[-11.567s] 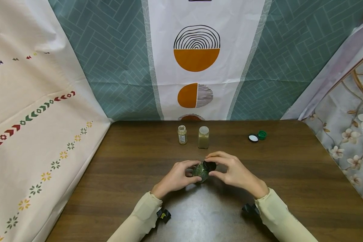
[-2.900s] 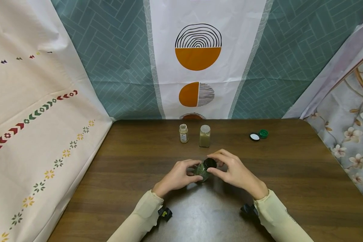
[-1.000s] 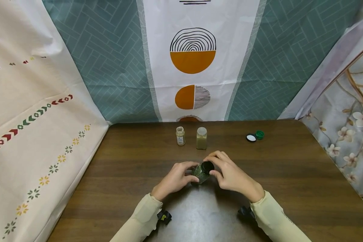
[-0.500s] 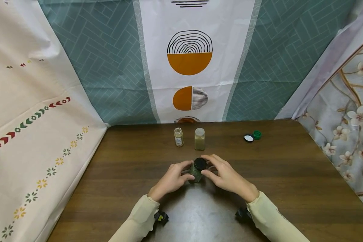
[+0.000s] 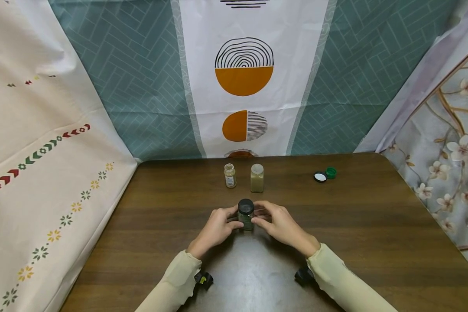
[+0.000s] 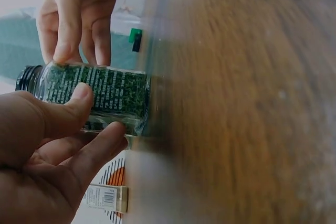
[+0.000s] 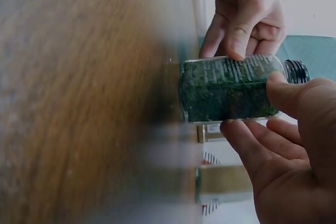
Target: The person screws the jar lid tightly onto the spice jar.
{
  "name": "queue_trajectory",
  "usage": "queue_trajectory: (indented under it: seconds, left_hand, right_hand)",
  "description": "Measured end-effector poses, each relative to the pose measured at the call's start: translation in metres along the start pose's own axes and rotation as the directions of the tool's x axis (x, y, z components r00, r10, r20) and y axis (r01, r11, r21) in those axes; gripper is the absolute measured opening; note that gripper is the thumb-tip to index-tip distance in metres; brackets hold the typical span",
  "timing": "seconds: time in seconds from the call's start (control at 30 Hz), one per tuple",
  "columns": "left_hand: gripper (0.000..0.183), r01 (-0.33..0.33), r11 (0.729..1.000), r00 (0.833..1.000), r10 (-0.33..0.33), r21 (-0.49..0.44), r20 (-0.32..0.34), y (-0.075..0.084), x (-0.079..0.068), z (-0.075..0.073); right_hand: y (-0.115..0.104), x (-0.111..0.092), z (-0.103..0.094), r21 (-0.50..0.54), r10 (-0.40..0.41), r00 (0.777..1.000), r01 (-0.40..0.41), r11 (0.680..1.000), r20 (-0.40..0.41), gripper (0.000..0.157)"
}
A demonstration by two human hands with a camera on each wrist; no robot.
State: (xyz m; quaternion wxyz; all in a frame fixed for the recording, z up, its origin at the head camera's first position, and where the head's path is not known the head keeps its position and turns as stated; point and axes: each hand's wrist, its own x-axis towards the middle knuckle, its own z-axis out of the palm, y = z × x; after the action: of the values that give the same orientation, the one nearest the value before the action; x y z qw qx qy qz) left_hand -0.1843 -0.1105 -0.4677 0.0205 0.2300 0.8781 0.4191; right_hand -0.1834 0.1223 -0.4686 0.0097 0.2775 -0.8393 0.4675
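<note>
A square clear jar of dried green herbs stands upright near the middle of the table, its black lid on top. My left hand holds its left side, thumb across the printed panel and fingers behind, as the left wrist view shows. From the other side my right hand grips the jar between thumb and fingers, just below the lid. In the right wrist view, the herbs fill much of the glass.
Behind the hands stand a small lidless labelled jar and a square jar of pale powder. To the right at the back lie a black cap with a white inside and a green cap. Fabric hangs behind the wooden table.
The jar, earlier tilted with its lid toward my right hand, has come upright and slightly left. My right hand has shifted from the lid down to the jar's side.
</note>
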Motion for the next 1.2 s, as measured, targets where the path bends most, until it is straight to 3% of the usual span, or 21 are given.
queue_trajectory:
  seconds: [0.27, 0.47, 0.93, 1.2]
  left_hand:
    - [0.051, 0.087, 0.996, 0.991, -0.086, 0.006, -0.098, -0.006, -0.004, -0.004]
    - [0.050, 0.087, 0.996, 0.986, -0.090, -0.032, -0.139, -0.009, -0.005, -0.008]
    - [0.040, 0.128, 0.987, 0.962, -0.148, -0.097, -0.230, -0.021, -0.002, -0.016]
    - [0.039, 0.172, 0.985, 0.947, -0.170, -0.014, -0.273, -0.028, -0.003, -0.033]
  right_hand:
    - [-0.004, 0.007, 0.014, -0.026, -0.008, 0.995, 0.006, 1.000, -0.099, 0.036]
    - [-0.007, 0.013, 0.018, -0.038, -0.031, 0.994, 0.028, 0.999, -0.101, 0.028]
    - [-0.012, 0.029, 0.025, -0.102, -0.088, 0.996, 0.090, 0.991, 0.031, 0.042]
    - [-0.010, 0.044, 0.032, -0.060, -0.069, 0.991, 0.077, 0.995, 0.117, 0.049]
